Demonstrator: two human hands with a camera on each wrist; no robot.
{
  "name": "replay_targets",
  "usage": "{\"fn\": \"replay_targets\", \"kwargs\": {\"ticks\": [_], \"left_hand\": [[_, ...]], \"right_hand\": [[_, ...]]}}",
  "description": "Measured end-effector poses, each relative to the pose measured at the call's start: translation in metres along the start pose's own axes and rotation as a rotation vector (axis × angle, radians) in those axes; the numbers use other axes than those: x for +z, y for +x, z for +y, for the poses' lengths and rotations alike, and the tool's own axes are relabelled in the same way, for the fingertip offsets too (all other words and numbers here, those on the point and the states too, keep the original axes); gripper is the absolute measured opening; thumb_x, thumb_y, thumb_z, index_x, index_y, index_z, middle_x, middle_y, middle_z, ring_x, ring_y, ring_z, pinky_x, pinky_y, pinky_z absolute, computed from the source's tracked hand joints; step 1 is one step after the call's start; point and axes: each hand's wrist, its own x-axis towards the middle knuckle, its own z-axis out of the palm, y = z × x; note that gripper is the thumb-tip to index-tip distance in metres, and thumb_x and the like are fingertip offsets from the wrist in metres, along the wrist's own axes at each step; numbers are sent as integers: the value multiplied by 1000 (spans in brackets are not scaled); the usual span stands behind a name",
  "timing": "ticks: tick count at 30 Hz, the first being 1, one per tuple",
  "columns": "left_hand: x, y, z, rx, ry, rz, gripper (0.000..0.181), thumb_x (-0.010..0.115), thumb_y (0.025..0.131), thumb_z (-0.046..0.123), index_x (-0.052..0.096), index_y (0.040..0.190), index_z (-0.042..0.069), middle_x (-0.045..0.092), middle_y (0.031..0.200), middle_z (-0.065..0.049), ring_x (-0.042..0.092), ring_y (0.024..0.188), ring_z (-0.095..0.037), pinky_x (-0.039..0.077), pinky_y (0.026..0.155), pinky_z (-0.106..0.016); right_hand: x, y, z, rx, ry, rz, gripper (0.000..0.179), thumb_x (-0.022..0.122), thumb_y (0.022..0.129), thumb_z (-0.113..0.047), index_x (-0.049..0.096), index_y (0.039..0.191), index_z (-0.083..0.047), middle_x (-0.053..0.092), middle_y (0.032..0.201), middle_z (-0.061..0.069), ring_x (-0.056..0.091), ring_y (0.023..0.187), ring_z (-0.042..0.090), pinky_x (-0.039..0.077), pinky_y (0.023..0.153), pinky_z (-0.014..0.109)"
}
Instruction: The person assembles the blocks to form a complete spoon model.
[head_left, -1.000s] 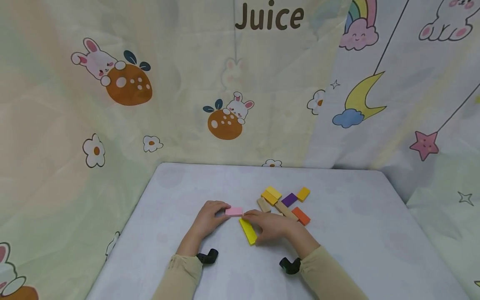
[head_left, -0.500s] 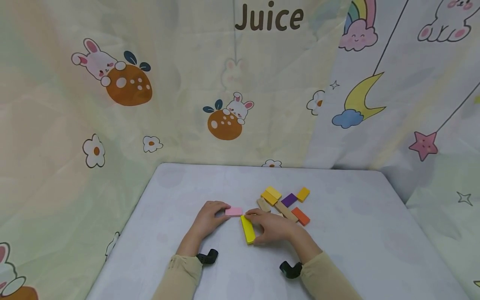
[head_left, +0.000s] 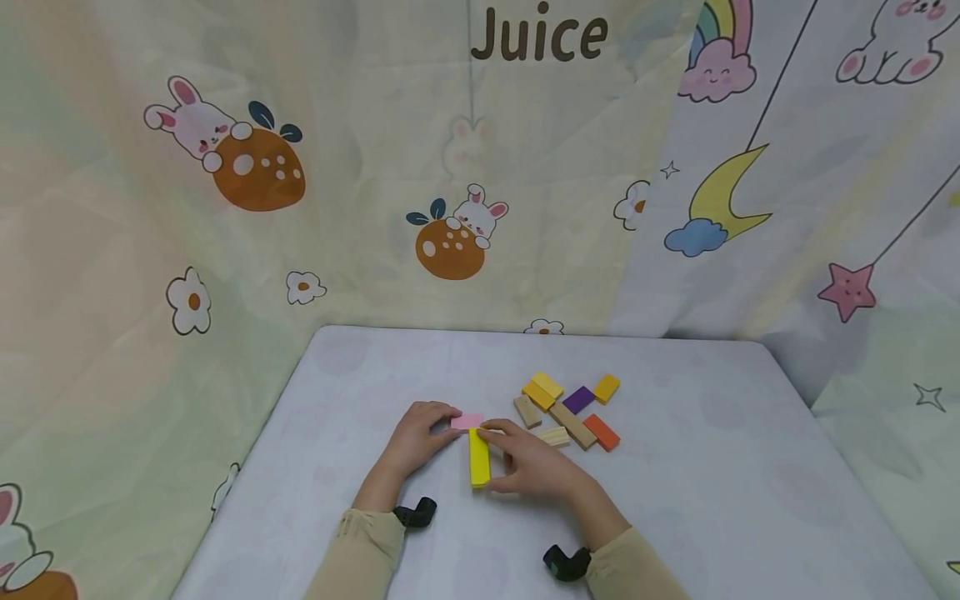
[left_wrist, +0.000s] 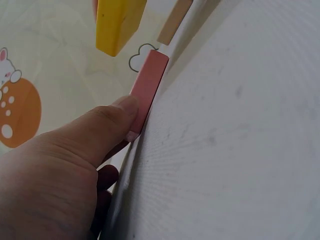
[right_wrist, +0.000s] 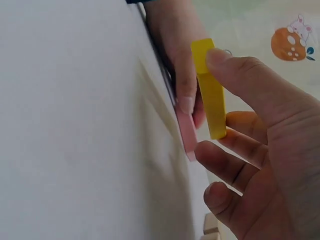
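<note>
1. Left hand (head_left: pixel 415 433): thumb and fingers pinch one end of the pink block (head_left: pixel 467 422), which appears to rest on the table (head_left: pixel 712 500), lying crosswise to the person.
2. Right hand (head_left: pixel 534 460): thumb and fingers grip the yellow block (head_left: pixel 480 460), long side pointing away from the person. Both wrist views put it off the tabletop and apart from the pink one.
3. Progress, judged from the layout: early. Pink piece down and steadied; yellow piece raised, not set down; no stack visible.
4. Neither hand holds any of the loose group to the right: two touching yellow pieces (head_left: pixel 543 390), purple block (head_left: pixel 578 400), amber block (head_left: pixel 607 388), orange block (head_left: pixel 602 432), and wooden blocks (head_left: pixel 573 425).
5. Edges: far table edge well beyond the pink block; patterned cloth (head_left: pixel 360 167) rises behind it.
6. Room: open tabletop left of the left hand, between the forearms, and right of the orange block. Tightest side: right hand, with a wooden block just beside it.
</note>
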Motion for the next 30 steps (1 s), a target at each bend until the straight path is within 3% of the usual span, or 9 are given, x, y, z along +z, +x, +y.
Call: {"fn": "replay_targets", "kwargs": {"ticks": [8, 12, 15, 22, 30], "left_hand": [[-1, 0, 0, 8, 14, -10, 34, 69, 91, 42, 67, 123, 32, 65, 128, 11, 53, 124, -17, 43, 109, -42], [-2, -1, 1, 24, 28, -7, 34, 69, 91, 41, 67, 124, 32, 66, 128, 10, 53, 124, -17, 44, 108, -42], [-2, -1, 2, 40, 28, 3, 34, 70, 91, 40, 68, 124, 31, 66, 127, 10, 54, 122, -17, 45, 107, -42], [-2, -1, 2, 59, 25, 19, 35, 71, 90, 38, 69, 124, 32, 67, 126, 10, 55, 121, -17, 46, 106, -41], [-3, -1, 1, 42, 26, 1, 36, 70, 91, 40, 68, 126, 32, 67, 127, 10, 54, 122, -18, 45, 107, -42]], "right_hand": [[23, 3, -6, 20, -97, 60, 79, 72, 83, -57, 41, 151, -29, 34, 157, -8, 51, 80, 4, 44, 66, 19], [31, 3, -11, 45, -167, 90, 79, 69, 83, -60, 42, 150, -28, 34, 158, -8, 61, 103, 11, 55, 84, 31], [35, 3, -15, 52, -208, 105, 79, 67, 84, -62, 43, 150, -27, 34, 159, -7, 58, 123, 17, 54, 96, 42], [42, 4, -14, 44, -286, 136, 79, 64, 84, -66, 46, 148, -24, 37, 158, -5, 56, 128, 19, 54, 96, 42], [44, 6, -12, 35, -294, 148, 76, 60, 86, -67, 46, 148, -25, 35, 159, -5, 54, 130, 20, 53, 97, 42]]}}
